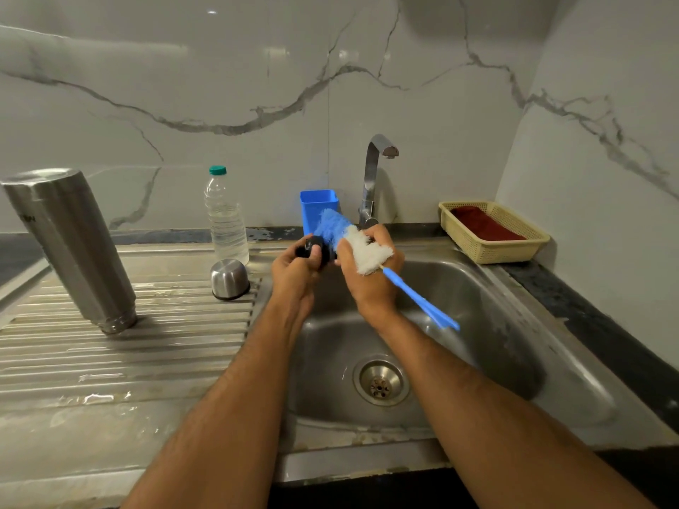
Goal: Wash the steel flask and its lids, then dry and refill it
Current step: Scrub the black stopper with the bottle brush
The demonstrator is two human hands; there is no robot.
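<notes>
The steel flask stands upside down on the ribbed drainboard at the left. Its steel cup lid sits upside down near the sink's edge. Over the sink, my left hand grips a small black inner lid. My right hand holds a blue and white bottle brush by its bristle head, with the bristles against the black lid. The brush's blue handle sticks out to the lower right.
A clear water bottle with a green cap stands behind the cup lid. A blue holder and the tap are behind my hands. A cream basket with a red cloth sits right. The sink basin has a central drain.
</notes>
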